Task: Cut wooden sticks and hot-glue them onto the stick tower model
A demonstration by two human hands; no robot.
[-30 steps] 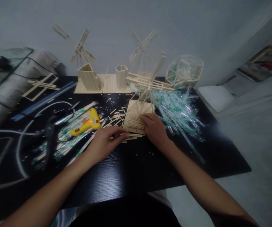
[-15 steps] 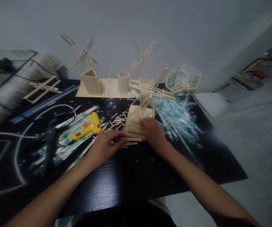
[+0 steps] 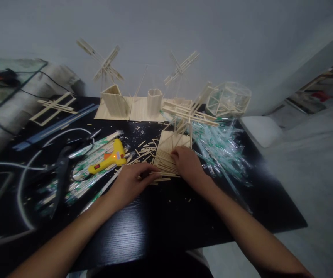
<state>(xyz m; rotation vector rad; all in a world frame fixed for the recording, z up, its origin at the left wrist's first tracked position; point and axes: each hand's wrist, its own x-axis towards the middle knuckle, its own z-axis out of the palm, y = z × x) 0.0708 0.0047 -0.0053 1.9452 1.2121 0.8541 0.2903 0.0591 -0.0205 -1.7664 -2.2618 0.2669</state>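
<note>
My left hand (image 3: 136,178) is closed in a pinch at the front left corner of a small wooden base, on the end of a thin wooden stick (image 3: 168,174) that runs rightward along the front edge. My right hand (image 3: 190,165) rests at the base's right side, fingers curled together near the thin sticks; what they hold, if anything, is hidden. Rows of thin sticks cover the front part of the wooden base (image 3: 169,139). Behind them rises a stick-built windmill (image 3: 190,115) with crossed blades. Loose short stick pieces (image 3: 147,148) lie to the left.
A yellow glue gun (image 3: 108,157) lies on plastic-wrapped stick bundles (image 3: 83,164) at left, beside a white cable (image 3: 20,193). Clear wrappers (image 3: 221,144) are heaped at right. Stick towers (image 3: 154,104), more windmill blades (image 3: 105,65) and a polyhedral frame (image 3: 230,99) stand along the wall.
The camera view has shifted slightly, so the table things sit a little to the right. Both hands stay close to the base's front, with only small finger movement.
</note>
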